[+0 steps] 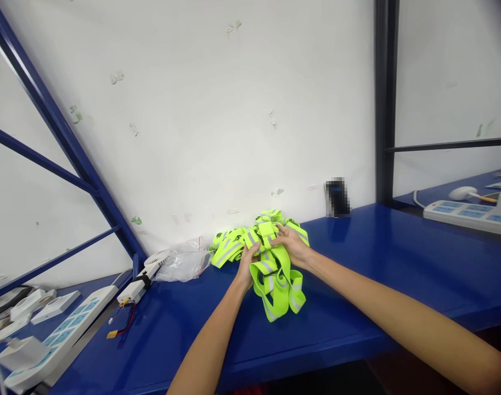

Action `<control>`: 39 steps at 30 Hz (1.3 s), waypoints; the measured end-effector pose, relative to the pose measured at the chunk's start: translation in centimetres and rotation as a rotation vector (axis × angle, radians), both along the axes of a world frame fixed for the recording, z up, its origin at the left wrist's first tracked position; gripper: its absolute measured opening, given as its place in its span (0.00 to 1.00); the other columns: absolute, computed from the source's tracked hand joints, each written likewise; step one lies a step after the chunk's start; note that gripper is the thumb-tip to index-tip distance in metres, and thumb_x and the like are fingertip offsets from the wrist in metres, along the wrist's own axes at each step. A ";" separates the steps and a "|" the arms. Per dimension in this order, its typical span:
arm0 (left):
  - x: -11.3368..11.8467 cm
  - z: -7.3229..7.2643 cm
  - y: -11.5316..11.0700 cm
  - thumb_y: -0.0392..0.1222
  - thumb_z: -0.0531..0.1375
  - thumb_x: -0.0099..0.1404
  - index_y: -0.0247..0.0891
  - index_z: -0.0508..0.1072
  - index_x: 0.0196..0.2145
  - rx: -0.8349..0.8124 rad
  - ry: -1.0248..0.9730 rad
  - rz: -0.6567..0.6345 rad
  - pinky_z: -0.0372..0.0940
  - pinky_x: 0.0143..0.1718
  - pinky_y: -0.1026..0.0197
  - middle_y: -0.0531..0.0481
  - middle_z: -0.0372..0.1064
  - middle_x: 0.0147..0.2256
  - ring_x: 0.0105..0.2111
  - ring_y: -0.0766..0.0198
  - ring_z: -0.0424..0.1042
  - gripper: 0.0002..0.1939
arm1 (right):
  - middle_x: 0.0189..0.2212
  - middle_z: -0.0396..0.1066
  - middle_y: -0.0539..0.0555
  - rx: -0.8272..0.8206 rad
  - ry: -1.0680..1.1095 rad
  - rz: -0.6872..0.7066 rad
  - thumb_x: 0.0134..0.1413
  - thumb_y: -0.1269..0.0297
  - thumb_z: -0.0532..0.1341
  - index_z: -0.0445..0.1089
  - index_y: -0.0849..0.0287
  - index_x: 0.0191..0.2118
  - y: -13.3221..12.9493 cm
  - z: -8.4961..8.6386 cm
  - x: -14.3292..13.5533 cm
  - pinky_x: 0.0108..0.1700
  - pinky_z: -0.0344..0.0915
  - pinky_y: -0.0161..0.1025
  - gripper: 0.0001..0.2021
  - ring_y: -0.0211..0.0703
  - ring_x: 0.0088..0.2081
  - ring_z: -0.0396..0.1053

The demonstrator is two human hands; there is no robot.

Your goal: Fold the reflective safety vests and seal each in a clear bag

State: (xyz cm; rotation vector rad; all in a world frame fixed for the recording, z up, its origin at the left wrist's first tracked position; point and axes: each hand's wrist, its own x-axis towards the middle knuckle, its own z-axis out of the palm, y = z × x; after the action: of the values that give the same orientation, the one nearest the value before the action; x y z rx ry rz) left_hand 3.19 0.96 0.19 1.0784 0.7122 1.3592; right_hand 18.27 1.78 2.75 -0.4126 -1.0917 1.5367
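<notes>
A bundle of neon-yellow reflective straps with grey stripes hangs between my two hands over the blue table. My left hand grips its left side, with the fingers partly hidden by the webbing. From the right, my right hand pinches the same bundle near its top. Loops of strap dangle below both hands toward the table. Behind them, more neon straps lie in a heap against the wall; where the held bundle ends and the heap begins is hard to make out.
Left of the straps lie a clear plastic bag and a white device with a battery pack and loose wires. A dark, blurred-out object leans on the wall. White power strips sit beyond the blue metal frame.
</notes>
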 end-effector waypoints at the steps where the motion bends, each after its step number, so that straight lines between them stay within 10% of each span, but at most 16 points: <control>1: 0.1 -0.2 0.0 0.47 0.65 0.55 0.37 0.65 0.55 -0.020 0.011 -0.020 0.67 0.44 0.52 0.41 0.72 0.46 0.43 0.52 0.74 0.31 | 0.39 0.74 0.52 0.009 0.009 -0.012 0.34 0.78 0.63 0.66 0.56 0.49 0.2 -0.1 0.1 0.39 0.70 0.40 0.30 0.47 0.39 0.73; 9: -0.1 -0.5 -0.4 0.38 0.71 0.47 0.40 0.64 0.56 0.055 0.065 -0.177 0.66 0.46 0.52 0.43 0.73 0.45 0.42 0.53 0.74 0.39 | 0.42 0.73 0.52 0.013 -0.065 -0.066 0.31 0.79 0.58 0.70 0.53 0.47 0.7 -0.9 0.6 0.33 0.68 0.37 0.30 0.47 0.40 0.71; 20: -1.2 1.6 -0.7 0.45 0.67 0.53 0.45 0.60 0.60 0.079 0.035 -0.055 0.66 0.44 0.57 0.47 0.72 0.44 0.41 0.57 0.73 0.38 | 0.50 0.70 0.53 0.161 -0.254 -0.224 0.44 0.69 0.58 0.74 0.53 0.42 1.0 -1.7 -0.1 0.53 0.63 0.46 0.16 0.50 0.53 0.65; 27: -1.7 1.4 0.5 0.46 0.69 0.51 0.40 0.68 0.52 0.177 0.112 0.202 0.65 0.35 0.64 0.51 0.71 0.36 0.32 0.66 0.70 0.31 | 0.47 0.61 0.58 0.796 -0.668 -0.746 0.56 0.68 0.55 0.67 0.53 0.50 -1.1 -1.1 0.5 0.51 0.62 0.47 0.16 0.50 0.51 0.62; 33: -2.0 0.7 1.2 0.49 0.68 0.52 0.36 0.72 0.47 0.263 0.336 0.307 0.61 0.30 0.67 0.52 0.69 0.30 0.29 0.67 0.67 0.26 | 0.35 0.60 0.54 1.351 -1.105 -0.729 0.53 0.70 0.58 0.67 0.51 0.54 -2.4 -0.3 0.5 0.37 0.58 0.41 0.21 0.44 0.35 0.59; 39: -1.7 0.3 1.5 0.50 0.68 0.51 0.36 0.71 0.48 0.248 0.322 0.355 0.60 0.29 0.67 0.53 0.69 0.29 0.27 0.68 0.66 0.28 | 0.31 0.65 0.54 1.540 -1.167 -0.858 0.58 0.70 0.56 0.70 0.58 0.36 -1.9 -0.8 -0.1 0.36 0.54 0.40 0.06 0.44 0.34 0.60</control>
State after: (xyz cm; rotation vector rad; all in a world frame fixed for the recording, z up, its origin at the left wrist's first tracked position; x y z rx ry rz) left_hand 1.48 2.41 0.47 1.4387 1.0272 1.6243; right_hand 18.15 -0.08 1.97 -0.5166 -2.1645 -0.6554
